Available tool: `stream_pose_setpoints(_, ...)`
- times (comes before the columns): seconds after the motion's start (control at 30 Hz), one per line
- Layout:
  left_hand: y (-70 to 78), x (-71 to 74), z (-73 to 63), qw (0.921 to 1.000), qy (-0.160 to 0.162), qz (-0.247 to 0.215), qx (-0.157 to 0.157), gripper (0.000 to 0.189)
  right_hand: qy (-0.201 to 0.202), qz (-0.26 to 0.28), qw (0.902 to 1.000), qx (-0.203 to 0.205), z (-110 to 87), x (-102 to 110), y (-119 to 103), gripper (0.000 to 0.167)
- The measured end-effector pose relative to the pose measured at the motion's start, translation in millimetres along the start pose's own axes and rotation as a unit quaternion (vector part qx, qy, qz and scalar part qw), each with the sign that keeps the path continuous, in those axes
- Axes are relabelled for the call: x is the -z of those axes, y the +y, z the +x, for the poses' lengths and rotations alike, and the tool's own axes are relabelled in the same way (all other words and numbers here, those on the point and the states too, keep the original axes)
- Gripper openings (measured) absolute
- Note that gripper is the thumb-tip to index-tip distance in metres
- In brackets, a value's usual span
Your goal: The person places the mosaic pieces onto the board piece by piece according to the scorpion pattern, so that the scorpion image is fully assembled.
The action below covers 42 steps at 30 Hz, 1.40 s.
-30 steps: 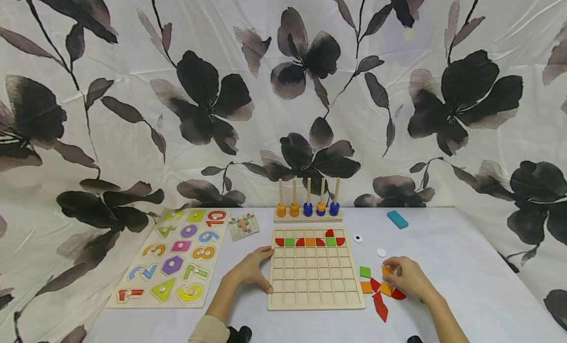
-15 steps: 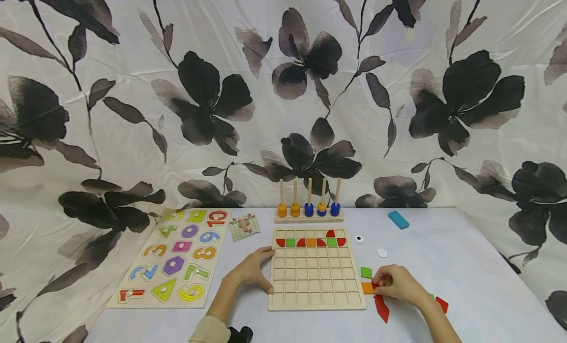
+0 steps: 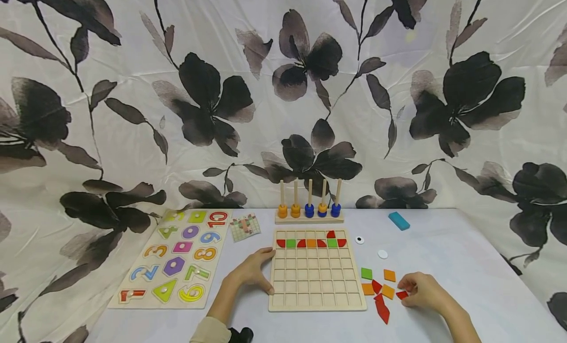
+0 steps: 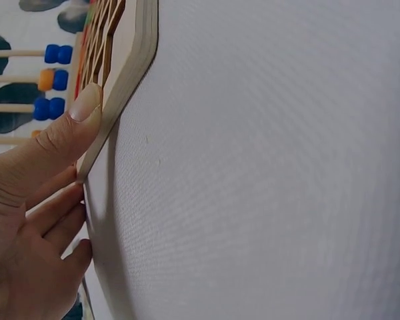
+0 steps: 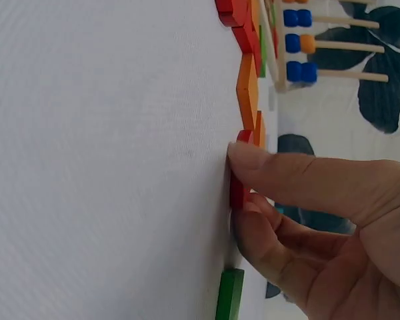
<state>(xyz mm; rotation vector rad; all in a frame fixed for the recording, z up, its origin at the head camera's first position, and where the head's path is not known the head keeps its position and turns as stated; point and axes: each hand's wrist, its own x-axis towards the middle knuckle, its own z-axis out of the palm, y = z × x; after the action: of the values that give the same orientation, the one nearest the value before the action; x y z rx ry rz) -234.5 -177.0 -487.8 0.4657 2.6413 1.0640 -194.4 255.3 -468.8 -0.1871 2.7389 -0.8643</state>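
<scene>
My left hand [image 3: 253, 271] is spread along the left edge of a wooden grid board [image 3: 316, 303], its thumb and forefinger touching the edge. In the left wrist view the thumb lies against the board's rim [image 4: 135, 73]. My right hand [image 3: 425, 294] pinches a small red wooden piece [image 5: 240, 177] between thumb and fingers, low at the table. Its full shape is hidden by the fingers. Left of this hand lie orange squares [image 3: 390, 275], a green square [image 3: 366, 273] and other red pieces [image 3: 382, 309]. Red, green and orange pieces fill several cells in the board's top rows.
A number-and-shape puzzle board [image 3: 212, 264] lies on the left, with a pattern card [image 3: 245, 227] beside it. Behind the grid board stands a peg rack [image 3: 310, 219] with orange and blue beads. A teal block [image 3: 399, 220] and round white discs [image 3: 383, 254] lie at the right.
My right hand moved left over the loose pieces, then back right to the red piece it pinches now. The left hand has stayed at the board's edge.
</scene>
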Motion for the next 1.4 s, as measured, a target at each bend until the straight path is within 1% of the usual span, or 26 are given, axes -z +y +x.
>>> stream_pose_setpoints(0.07,0.9,-0.2,-0.1,1.0,-0.002,-0.001,0.003,0.101,-0.005,0.004,1.0,0.0,-0.9,1.4,1.9,0.018)
stream_pose_setpoints(0.13,1.5,-0.9,-0.2,1.0,-0.002,-0.002,0.008,0.101,-0.009,0.004,0.9999,0.013,-1.5,2.7,3.4,0.016)
stream_pose_setpoints(0.2,2.3,-1.0,-0.6,0.9999,-0.001,-0.004,0.013,0.1,-0.011,0.008,0.9998,0.014,-1.4,3.3,4.2,0.016)
stream_pose_setpoints(0.33,3.1,-1.1,-0.5,0.9999,-0.001,-0.006,0.013,0.1,-0.013,0.014,0.9998,0.007,-0.9,4.5,5.7,0.021)
stream_pose_setpoints(0.4,3.6,-1.0,-0.3,0.9999,-0.001,-0.007,0.012,0.1,-0.012,0.021,0.9995,0.019,-0.4,4.6,6.7,0.023)
stream_pose_setpoints(0.5,3.4,-1.3,-1.0,0.9999,-0.001,-0.008,0.011,0.1,-0.004,0.043,0.9983,0.038,3.4,4.2,6.1,0.022)
stream_pose_setpoints(0.63,3.5,-1.6,-1.6,0.9999,0.0,-0.01,0.009,0.1,0.025,0.096,0.9937,0.052,15.3,4.4,-4.1,0.015)
stream_pose_setpoints(0.7,3.3,-1.4,-1.6,0.9999,0.0,-0.01,0.009,0.099,0.037,0.12,0.99,0.063,25.3,3.8,-11.7,0.015)
stream_pose_setpoints(0.77,2.8,-1.4,-1.4,1.0,0.0,-0.007,0.007,0.099,0.046,0.133,0.9872,0.075,38.6,2.9,-21.0,0.017)
stream_pose_setpoints(0.87,2.8,-1.0,-1.1,1.0,0.0,-0.002,0.005,0.1,0.048,0.131,0.9834,0.115,63.5,2.2,-35.8,0.02)
stream_pose_setpoints(1.0,1.9,-0.3,-1.1,1.0,0.002,-0.002,0.003,0.101,0.029,0.126,0.9761,0.174,98.8,0.9,-59.6,0.025)
stream_pose_setpoints(1.13,1.2,-0.1,-1.3,1.0,0.003,-0.004,0.001,0.101,0.011,0.141,0.9666,0.214,127.5,-4.1,-84.4,0.03)
stream_pose_setpoints(1.23,1.5,-0.1,-1.4,1.0,0.001,-0.002,-0.004,0.101,0.011,0.154,0.9607,0.23,143.3,-10.4,-101.3,0.03)
stream_pose_setpoints(1.4,1.4,0.7,-1.9,0.9999,0.0,-0.004,-0.014,0.1,0.014,0.174,0.9589,0.223,160.4,-22.5,-122.9,0.028)
